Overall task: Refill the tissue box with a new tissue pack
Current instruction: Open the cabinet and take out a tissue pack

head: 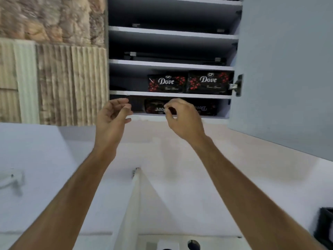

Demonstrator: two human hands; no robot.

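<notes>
Black Dove tissue packs with red flowers lie in an open wall cabinet above me. Two packs (166, 83) (209, 81) stand side by side on one shelf. The lowest shelf holds two more, one pack (153, 106) on the left and another (207, 108) to the right. My right hand (182, 118) is raised in front of the left pack, with thumb and fingertips pinched together at its front edge; I cannot tell whether it grips. My left hand (113, 114) is up beside it, at the shelf's left end, fingers apart and holding nothing.
The grey cabinet door (288, 69) hangs open on the right, on a hinge (237, 85). The upper shelves (173, 33) look bare. Stone and ribbed tiles (54, 78) cover the wall to the left. A black object (326, 226) shows at the lower right edge.
</notes>
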